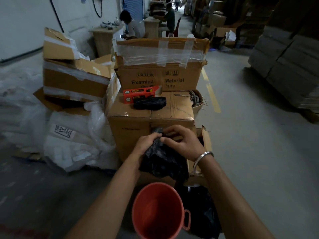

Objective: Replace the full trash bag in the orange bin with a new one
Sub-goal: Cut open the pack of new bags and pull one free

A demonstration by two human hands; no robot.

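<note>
At frame centre, both hands, left hand [148, 141] and right hand [182, 141], pinched the crumpled new black plastic bag [164, 163], fingers clamped, apparently opening it above the empty round orange plastic bin [158, 211].

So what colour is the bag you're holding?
Black new bag, clearest in the head view.

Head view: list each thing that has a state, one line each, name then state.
orange bin: upright, unlined, nothing inside.
new black bag: bunched, gripped by both hands above the bin.
left hand: closed on the bag.
right hand: pinching the bag's top.
full black bag: out of the bin, on the floor beside it.
bag roll: lying on a carton.
</note>
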